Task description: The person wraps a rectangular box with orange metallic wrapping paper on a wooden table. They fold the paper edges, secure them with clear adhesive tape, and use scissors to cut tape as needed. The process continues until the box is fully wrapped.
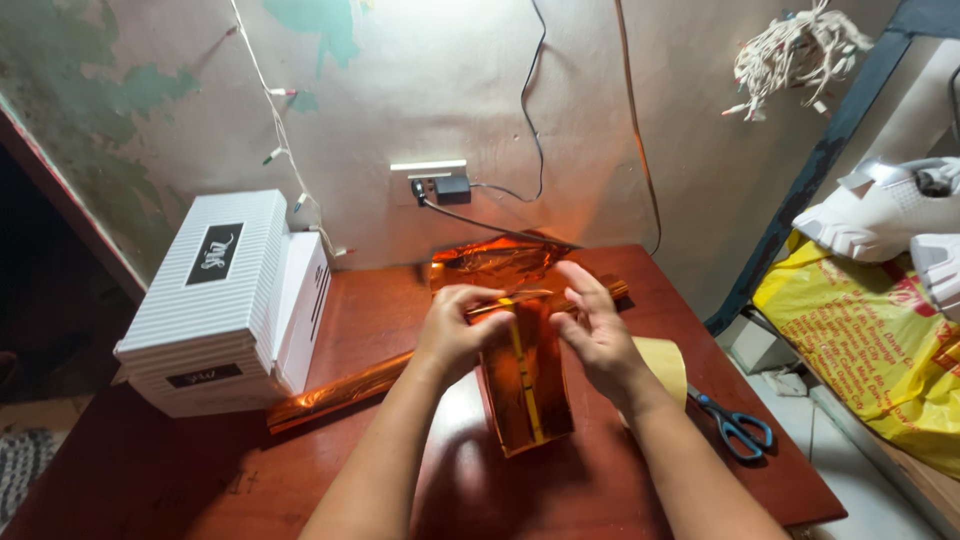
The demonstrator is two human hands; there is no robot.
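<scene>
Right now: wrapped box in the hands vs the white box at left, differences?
The wrapped box is glossy orange foil, narrow, held by left hand and right hand. The white box is ribbed, matte, bulkier and untouched. Both rest on the red-brown table.

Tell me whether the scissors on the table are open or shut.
Shut. The scissors lie flat on the table beside the right hand's forearm, blue handles together, blades showing as one closed point.
</scene>
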